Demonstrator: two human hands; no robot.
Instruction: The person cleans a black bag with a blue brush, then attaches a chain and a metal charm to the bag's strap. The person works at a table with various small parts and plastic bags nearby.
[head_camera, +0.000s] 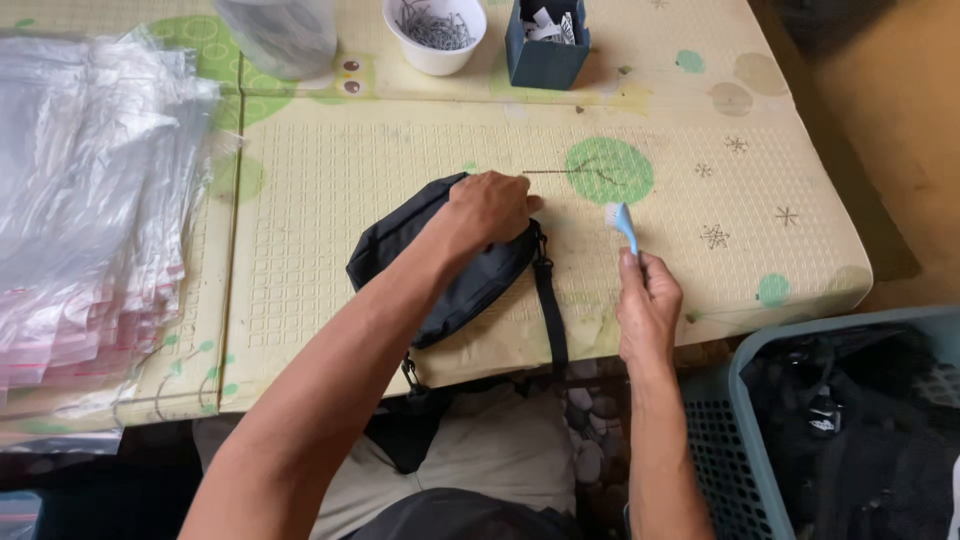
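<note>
The padded play mat (330, 240) has open surface beyond and left of the black waist bag (455, 285), which lies near the mat's front edge, strap (551, 310) hanging over it. The left hand (490, 208) presses flat on the bag's far end. The right hand (648, 305) grips a blue brush (622, 222), bristles just beside the bag.

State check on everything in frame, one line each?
Black waist bag: flat on mat, strap hanging off the edge.
Left hand: pressing on bag.
Right hand: gripping blue brush, bristles up.
White cup: holds metal pins.
Teal basket: holds dark items.
Plastic bags: stacked.
</note>
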